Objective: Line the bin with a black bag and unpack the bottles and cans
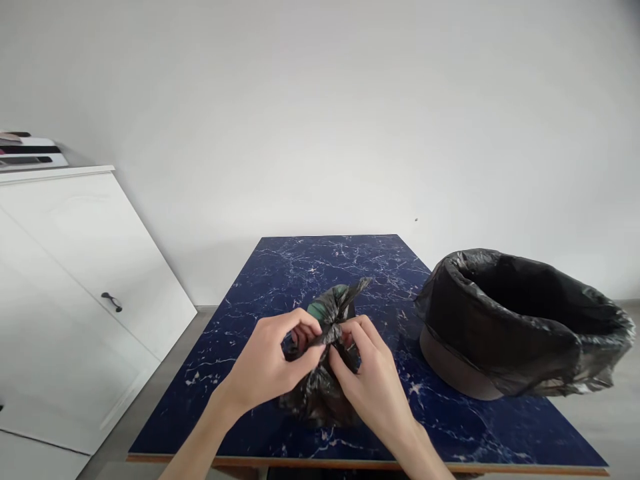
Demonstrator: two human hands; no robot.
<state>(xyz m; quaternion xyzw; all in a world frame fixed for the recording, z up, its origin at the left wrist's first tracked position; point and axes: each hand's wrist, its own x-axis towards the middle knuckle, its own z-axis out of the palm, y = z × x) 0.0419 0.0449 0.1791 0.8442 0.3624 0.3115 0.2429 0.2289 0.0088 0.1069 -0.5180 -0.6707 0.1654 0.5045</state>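
Note:
A black plastic garbage bag (320, 400) sits on the table in front of me, its neck gathered and twisted, with one loose end sticking up to the right. Something green shows faintly through its thin film near the top. My left hand (277, 357) pinches the gathered neck from the left between thumb and fingers. From the right, my right hand (367, 373) pinches the same knot-like bunch, fingertips close to those of the left. Whether the knot is pulled tight is hidden by the fingers.
On the table's right side stands a brown bin (455, 367) lined with a black bag (500, 327) folded over its rim. The blue marbled table (225, 400) meets a white wall (320, 120). At left is a white cabinet (75, 267) with items (33, 152) on top.

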